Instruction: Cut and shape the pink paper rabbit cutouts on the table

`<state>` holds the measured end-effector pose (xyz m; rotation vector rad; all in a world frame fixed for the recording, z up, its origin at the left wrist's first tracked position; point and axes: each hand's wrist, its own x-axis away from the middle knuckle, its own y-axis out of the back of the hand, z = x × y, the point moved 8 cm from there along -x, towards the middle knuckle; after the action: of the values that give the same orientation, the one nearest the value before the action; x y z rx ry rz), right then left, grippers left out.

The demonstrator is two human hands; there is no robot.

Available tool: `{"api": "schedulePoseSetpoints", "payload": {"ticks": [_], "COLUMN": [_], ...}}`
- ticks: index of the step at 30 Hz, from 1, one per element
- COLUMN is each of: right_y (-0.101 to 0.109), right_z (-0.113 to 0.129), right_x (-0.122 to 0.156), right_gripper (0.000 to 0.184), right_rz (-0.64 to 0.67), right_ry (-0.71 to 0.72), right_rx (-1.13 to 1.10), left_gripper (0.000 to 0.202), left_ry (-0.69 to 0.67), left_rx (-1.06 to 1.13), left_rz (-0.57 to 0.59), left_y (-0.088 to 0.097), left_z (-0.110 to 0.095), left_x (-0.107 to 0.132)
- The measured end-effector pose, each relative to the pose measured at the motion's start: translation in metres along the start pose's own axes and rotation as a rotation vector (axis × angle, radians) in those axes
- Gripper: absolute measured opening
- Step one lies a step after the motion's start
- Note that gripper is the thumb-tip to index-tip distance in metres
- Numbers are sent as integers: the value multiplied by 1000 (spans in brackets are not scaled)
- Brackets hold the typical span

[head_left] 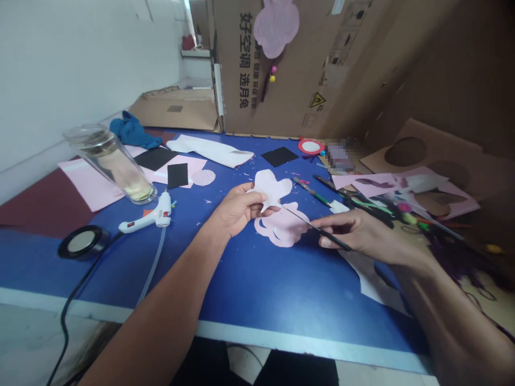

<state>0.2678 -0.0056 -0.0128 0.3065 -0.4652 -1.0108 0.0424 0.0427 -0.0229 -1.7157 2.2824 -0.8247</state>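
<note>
I'm seeing a pale pink cut-out point(270, 188) and a black tool point(309, 225) over the deep blue table point(249, 284); I'm also noting black squares point(177, 175), a white glue gun point(147, 217) and a brown box point(289, 91) lettered in black.

Hands x2: left hand point(235, 210), right hand point(358, 236). Pink flower cutouts x3: held cutout point(273, 186) in left hand, flat cutout point(281, 231) mid surface point(249, 289), hung cutout point(276, 24) on cardboard box point(289, 80). Thin dark tool point(309, 224) x1, in right hand. Black squares x3: big black square point(155, 158) & small black square point(177, 175) twd far-left corner, far black square point(279, 156) nr far edge. Glass jar point(115, 163) x1, glue gun point(147, 219) x1, tape roll point(82, 242) x1, all left side. Blue cloth point(132, 133) x1, far-left corner. Red-rimmed disc point(310, 146) x1, far edge. Pens point(316, 193) etc. at right edge: tangled, can't count.
</note>
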Motion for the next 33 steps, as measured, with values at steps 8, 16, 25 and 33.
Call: {"api": "schedulePoseSetpoints", "payload": {"ticks": [8, 16, 25, 33], "right_y": [1, 0, -1, 0], "right_z": [-2, -4, 4, 1], "right_x": [-2, -1, -1, -1], "right_gripper": [49, 50, 55, 55], "right_rz": [8, 17, 10, 1], "right_ry": [-2, -3, -9, -16], "right_rx": [23, 6, 0, 6], "left_gripper": [22, 20, 20, 19], "left_ry": [-12, -16, -13, -1], "left_rx": [13, 16, 17, -5], "left_rz": [10, -5, -6, -15], "left_y": [1, 0, 0, -2], "left_z": [0, -2, 0, 0], "left_x": [-1, 0, -1, 0]}}
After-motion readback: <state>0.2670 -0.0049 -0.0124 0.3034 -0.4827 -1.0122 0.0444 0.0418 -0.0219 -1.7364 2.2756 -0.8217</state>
